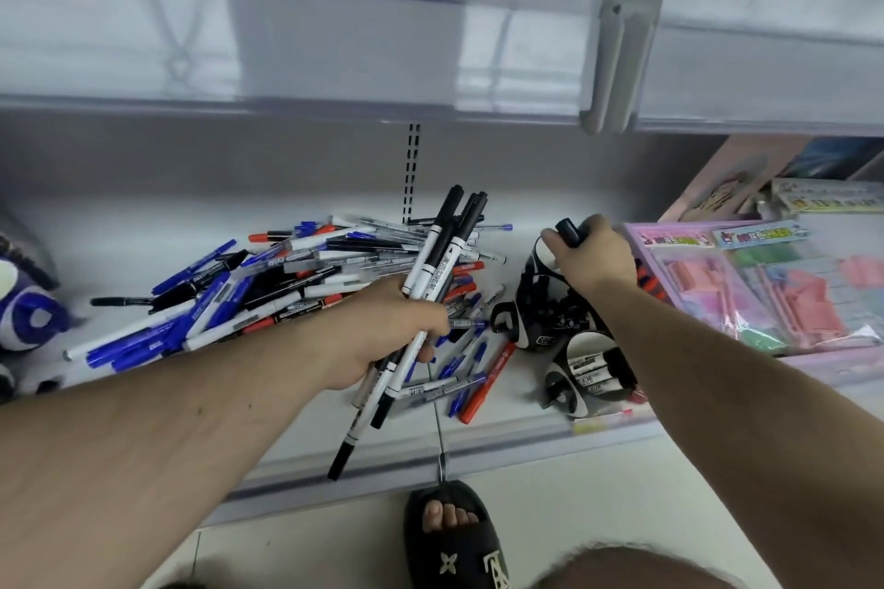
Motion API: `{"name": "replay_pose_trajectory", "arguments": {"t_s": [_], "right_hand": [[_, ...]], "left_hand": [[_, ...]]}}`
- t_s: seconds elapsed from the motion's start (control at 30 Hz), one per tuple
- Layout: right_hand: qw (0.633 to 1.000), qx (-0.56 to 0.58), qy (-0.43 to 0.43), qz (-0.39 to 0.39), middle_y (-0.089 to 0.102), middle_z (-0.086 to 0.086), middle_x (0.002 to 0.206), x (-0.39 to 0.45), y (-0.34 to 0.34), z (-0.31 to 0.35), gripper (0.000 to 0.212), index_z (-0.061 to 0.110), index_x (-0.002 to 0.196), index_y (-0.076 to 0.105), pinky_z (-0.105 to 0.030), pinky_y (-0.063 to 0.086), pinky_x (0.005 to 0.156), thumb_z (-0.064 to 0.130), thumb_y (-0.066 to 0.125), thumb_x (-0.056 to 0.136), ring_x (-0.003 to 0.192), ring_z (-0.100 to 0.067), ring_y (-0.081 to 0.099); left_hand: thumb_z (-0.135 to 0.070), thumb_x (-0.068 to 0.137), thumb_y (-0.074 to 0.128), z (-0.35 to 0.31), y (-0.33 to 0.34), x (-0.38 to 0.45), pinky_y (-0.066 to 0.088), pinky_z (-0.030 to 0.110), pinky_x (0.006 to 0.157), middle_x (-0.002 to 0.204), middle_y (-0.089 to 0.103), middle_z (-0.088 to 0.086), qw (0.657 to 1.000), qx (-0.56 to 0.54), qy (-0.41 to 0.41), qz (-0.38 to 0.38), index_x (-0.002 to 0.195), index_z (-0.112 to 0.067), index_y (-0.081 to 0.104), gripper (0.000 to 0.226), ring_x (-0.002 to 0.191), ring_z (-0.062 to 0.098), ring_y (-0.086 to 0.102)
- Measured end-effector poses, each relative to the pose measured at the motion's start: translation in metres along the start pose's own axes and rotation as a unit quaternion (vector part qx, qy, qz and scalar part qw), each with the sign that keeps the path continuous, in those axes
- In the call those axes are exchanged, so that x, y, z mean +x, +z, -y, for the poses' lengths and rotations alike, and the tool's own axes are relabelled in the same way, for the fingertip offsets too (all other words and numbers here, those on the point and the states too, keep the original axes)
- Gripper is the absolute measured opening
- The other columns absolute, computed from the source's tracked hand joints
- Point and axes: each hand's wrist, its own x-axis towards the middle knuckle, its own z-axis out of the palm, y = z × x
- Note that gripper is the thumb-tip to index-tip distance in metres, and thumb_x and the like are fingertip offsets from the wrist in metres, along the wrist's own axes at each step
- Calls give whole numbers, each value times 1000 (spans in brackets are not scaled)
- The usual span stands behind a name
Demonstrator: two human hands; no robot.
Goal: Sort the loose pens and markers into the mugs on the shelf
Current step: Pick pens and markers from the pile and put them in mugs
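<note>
- Lowering a black-capped marker [568, 232], the right hand [591, 261] grips it over the far black-and-white ceramic mug [540, 320]; best dropped upright.
- Left hand [387, 330] clamps a bundle of black-and-white markers [433, 273] above the loose pile of blue, red and black pens [268, 282] on the white shelf [507, 445].

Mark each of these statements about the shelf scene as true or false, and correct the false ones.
1. The left hand holds a bundle of black-and-white markers. True.
2. The right hand holds nothing. False: its fingers grip a black marker above a mug.
3. The pile of loose pens lies left of the mugs. True.
4. Both mugs stand upright. False: the nearer mug lies tilted on its side with markers in it; the farther mug is under the right hand.
5. A red pen lies near the shelf's front edge. True.
</note>
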Motion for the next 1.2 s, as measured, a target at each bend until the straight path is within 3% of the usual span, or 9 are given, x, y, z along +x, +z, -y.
{"name": "replay_pose_trajectory", "arguments": {"t_s": [0.17,0.3,0.4,0.5,0.63,0.83,0.93,1.0,1.2], "right_hand": [[957,288,21,39,57,-6,73,-54,-35,23,40,12,113,47,-23,42,40,48,53,96,46,-17,56],[905,416,22,88,58,-1,64,-84,-61,26,32,14,89,57,-41,49,66,46,57,94,65,-22,60],[908,408,54,78,58,0,69,-99,-84,30,34,14,86,64,-34,47,63,44,53,99,64,-18,54],[916,397,36,41,61,-8,78,-109,-102,28,29,8,105,64,-30,38,55,32,48,102,54,-15,47],[926,379,-4,-4,68,-10,86,-119,-116,22,22,24,120,55,-29,44,53,17,40,106,51,-16,52],[909,416,8,-7,66,-13,76,-130,-146,21,31,12,96,60,-32,43,52,2,31,103,47,-21,53],[883,470,12,9,65,-14,68,-140,-158,23,32,8,92,56,-31,41,50,-5,27,99,43,-22,54],[882,471,-3,20,65,-15,70,-144,-159,21,33,7,90,55,-34,44,55,-8,27,98,48,-23,57],[894,446,-39,32,65,-16,85,-147,-154,11,37,5,92,55,-45,49,72,-15,24,95,68,-32,60]], "left_hand": [[-6,83,62,-13,5,-11,45,28,56,70,54,9,999,-30,3,44,86,-17,50,16,58,17,54],[-1,84,60,-20,11,-20,46,28,55,72,54,7,994,-61,13,85,96,-13,56,17,58,16,56],[4,84,56,-22,13,-26,44,28,56,73,57,4,990,-83,18,116,97,-14,62,23,58,16,55],[4,85,52,-24,13,-33,42,26,53,71,57,1,985,-90,15,145,93,-17,63,25,56,14,55],[3,85,51,-27,16,-39,40,19,43,66,54,0,985,-91,11,146,89,-17,60,22,51,12,54],[-4,80,60,-28,24,-40,40,21,45,70,60,5,993,-66,9,98,82,-14,61,10,51,14,52],[-15,89,60,-31,31,-41,43,19,43,78,71,5,993,-66,17,93,93,-13,62,5,49,11,55],[-21,94,58,-33,35,-42,43,19,44,83,75,5,990,-81,8,115,102,-14,61,11,51,11,56],[-24,96,58,-38,44,-46,44,21,44,92,75,9,979,-146,-17,139,99,-13,56,12,50,13,54]]}}
